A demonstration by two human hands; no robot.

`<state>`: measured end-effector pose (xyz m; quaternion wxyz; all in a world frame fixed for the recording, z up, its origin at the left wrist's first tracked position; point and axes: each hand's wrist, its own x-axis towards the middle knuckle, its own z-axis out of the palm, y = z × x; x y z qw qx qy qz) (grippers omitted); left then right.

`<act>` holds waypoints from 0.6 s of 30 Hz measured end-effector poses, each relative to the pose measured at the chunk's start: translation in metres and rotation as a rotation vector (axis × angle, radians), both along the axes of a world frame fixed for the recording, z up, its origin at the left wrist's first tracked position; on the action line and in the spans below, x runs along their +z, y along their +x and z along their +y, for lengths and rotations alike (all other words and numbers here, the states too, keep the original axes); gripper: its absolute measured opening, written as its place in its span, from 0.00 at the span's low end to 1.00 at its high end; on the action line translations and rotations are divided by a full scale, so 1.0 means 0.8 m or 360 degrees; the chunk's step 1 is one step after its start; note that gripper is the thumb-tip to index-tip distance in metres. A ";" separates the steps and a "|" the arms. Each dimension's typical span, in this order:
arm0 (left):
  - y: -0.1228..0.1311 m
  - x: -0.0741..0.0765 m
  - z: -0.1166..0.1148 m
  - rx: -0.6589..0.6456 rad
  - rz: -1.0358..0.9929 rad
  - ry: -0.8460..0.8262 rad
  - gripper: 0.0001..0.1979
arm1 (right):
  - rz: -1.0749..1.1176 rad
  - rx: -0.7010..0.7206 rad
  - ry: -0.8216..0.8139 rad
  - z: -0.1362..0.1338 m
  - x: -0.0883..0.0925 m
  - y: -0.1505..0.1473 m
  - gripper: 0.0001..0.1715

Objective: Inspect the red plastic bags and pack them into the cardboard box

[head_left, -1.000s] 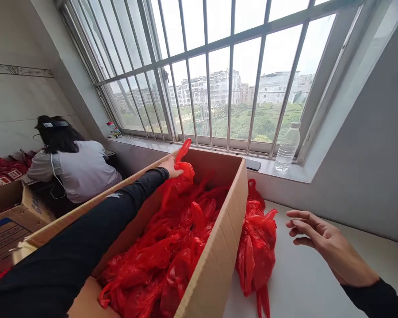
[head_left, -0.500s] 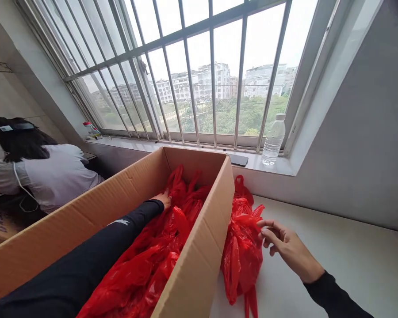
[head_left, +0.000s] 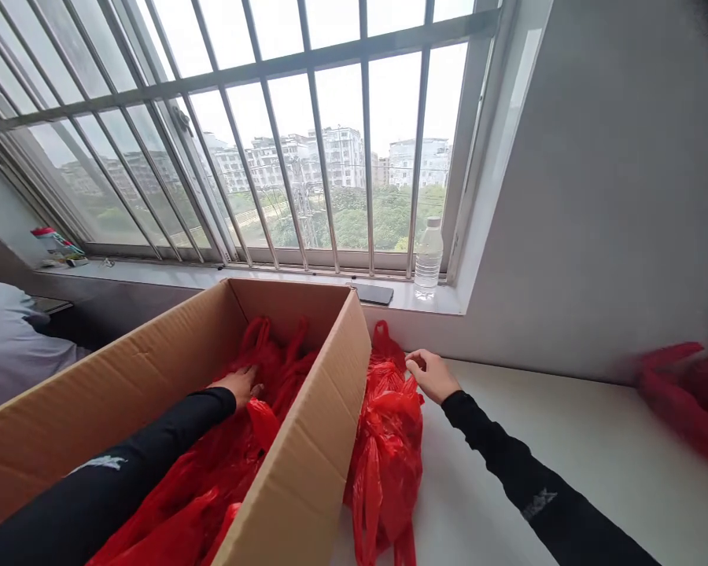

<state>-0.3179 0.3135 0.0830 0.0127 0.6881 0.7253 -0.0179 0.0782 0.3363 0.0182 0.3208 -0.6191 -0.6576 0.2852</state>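
Observation:
My left hand point(head_left: 240, 385) reaches into a deep cardboard box point(head_left: 295, 464) and rests on the red plastic bags point(head_left: 194, 503) heaped in it. Its fingers are stretched out over the bags, partly hidden among them. To the right of the box, several filled red plastic bags with tied tops point(head_left: 392, 448) lie in a row on the white table. My right hand point(head_left: 433, 377) is at the upper right edge of this row, its thumb and forefinger closed in a pinch on a red bag. What the bags contain cannot be made out.
The white table point(head_left: 507, 440) runs along the wall, with another red bag point(head_left: 693, 393) at the far right. On the windowsill are a clear bottle point(head_left: 428, 259), a dark flat phone-like object point(head_left: 373, 294) and a red-topped container point(head_left: 56, 245). A person in a pale shirt point(head_left: 17, 338) is at the left.
The view has turned right, bringing a red bag into sight at the far right. My right hand has moved farther back along the row of bags. My left hand stays in the box.

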 end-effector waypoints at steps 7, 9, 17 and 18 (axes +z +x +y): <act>0.024 0.101 -0.018 -0.0054 -0.0019 -0.0100 0.27 | -0.0445 -0.0056 -0.0406 0.065 -0.040 -0.044 0.20; 0.032 0.126 -0.029 -0.0064 -0.0069 -0.0035 0.27 | -0.0484 -0.0011 -0.0373 0.065 -0.045 -0.050 0.16; 0.074 0.181 -0.055 -0.0122 -0.0485 0.0343 0.19 | -0.0410 -0.0099 0.0078 0.040 0.012 -0.006 0.16; 0.084 0.187 -0.059 -0.0139 -0.0618 0.0364 0.17 | -0.0380 -0.0130 0.0146 0.032 0.029 0.002 0.16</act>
